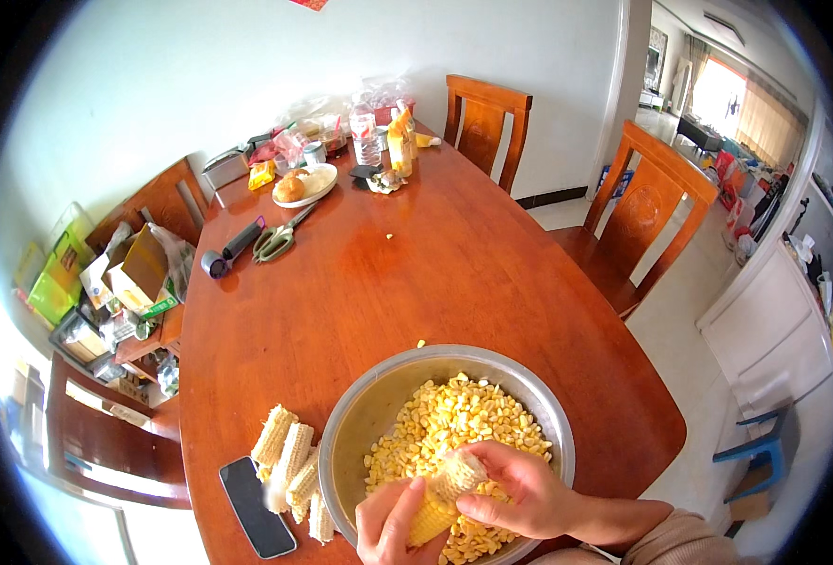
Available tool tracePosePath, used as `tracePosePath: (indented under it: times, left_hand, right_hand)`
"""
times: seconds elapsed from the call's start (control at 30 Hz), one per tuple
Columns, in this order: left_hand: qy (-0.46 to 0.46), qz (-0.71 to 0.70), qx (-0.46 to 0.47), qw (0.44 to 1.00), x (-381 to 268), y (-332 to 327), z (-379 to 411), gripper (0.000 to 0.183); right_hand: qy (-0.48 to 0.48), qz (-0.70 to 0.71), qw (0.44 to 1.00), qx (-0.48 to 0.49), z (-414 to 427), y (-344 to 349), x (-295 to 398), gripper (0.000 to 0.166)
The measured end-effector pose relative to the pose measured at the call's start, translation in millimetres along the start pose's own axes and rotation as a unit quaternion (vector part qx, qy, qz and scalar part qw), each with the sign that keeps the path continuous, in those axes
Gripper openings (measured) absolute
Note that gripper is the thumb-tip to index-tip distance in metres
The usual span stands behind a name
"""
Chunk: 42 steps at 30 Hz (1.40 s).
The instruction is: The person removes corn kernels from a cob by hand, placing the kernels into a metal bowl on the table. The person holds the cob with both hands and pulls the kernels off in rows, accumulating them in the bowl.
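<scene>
A partly stripped corn cob (436, 510) is held between both hands, low over a wide steel bowl (346, 417). My left hand (388, 524) grips its lower end, where yellow kernels still cover it. At the bare, pale upper end, my right hand (512, 487) has its thumb and fingers on the cob. Loose corn kernels (469, 417) fill much of the bowl. Several bare cobs (293, 459) lie in a heap on the table just left of the bowl. Part of the bowl's near side is hidden by my hands.
A smartphone (258, 505) lies by the cobs on the wooden table (388, 296). Green-handled scissors (282, 236) and a dark handheld device (233, 247) rest farther back. Behind them stand a plate of bread (318, 185) and a plastic bottle (365, 134). Wooden chairs (639, 212) line the right side.
</scene>
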<state>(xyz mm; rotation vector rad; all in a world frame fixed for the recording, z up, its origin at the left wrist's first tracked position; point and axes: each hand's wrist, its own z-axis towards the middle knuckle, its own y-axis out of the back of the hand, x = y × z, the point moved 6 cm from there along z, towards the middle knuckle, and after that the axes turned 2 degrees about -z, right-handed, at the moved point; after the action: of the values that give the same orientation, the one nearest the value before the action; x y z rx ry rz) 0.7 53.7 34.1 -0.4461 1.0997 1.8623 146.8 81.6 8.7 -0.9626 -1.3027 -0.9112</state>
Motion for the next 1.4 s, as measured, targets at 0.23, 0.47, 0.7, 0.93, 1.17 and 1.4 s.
tracePosePath:
  times: [0.23,0.47,0.7,0.93,1.17,1.4]
  left_hand:
    - [-0.072,0.073,-0.020,0.995,-1,-2,-7,0.049]
    - [-0.108,0.099,0.018,0.989,-7,-2,1,0.043]
    - [-0.022,0.011,0.044,0.999,7,-5,1,0.053]
    - [0.062,-0.059,0.047,0.995,9,0,5,0.064]
    - [0.032,-0.020,0.038,0.999,9,-3,0,0.064]
    - [0.027,-0.019,0.053,0.998,6,-3,2,0.062]
  right_hand:
    - [-0.018,0.015,1.000,0.011,5,3,2,0.035]
    - [-0.037,-0.051,0.996,0.057,12,11,-8,0.035]
    - [-0.038,-0.148,0.984,0.092,17,12,8,0.033]
    - [-0.044,0.047,0.997,0.046,9,7,-7,0.031]
    - [-0.062,0.045,0.997,0.030,7,-5,-2,0.046]
    - [-0.037,-0.037,0.999,-0.002,5,-1,-7,0.054]
